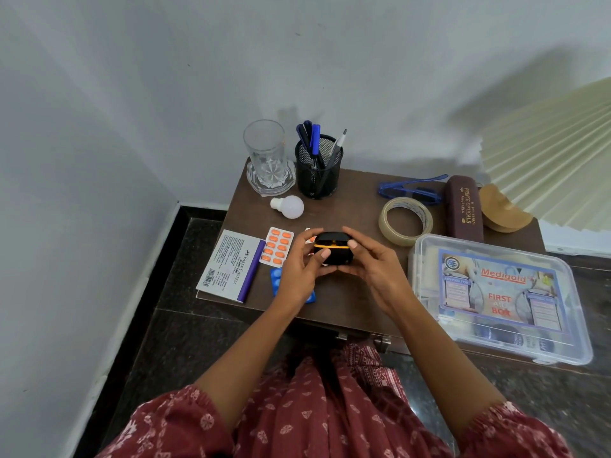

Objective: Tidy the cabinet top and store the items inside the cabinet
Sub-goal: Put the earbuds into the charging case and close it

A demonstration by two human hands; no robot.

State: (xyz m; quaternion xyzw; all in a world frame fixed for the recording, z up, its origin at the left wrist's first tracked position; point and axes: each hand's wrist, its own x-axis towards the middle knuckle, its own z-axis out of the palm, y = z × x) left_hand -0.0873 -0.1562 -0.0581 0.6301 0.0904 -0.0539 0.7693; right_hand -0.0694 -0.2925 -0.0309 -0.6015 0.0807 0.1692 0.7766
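Black case [332,250], long axis left-right, clamped in the grip of left hand [299,272] and right hand [373,269].

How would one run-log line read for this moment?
left hand, right hand: grip black case | where: above cabinet top | first aid box: on top, right side

Glass [264,153] left of pen holder [318,170]; bulb [291,206] before both; tape roll [405,220] right.
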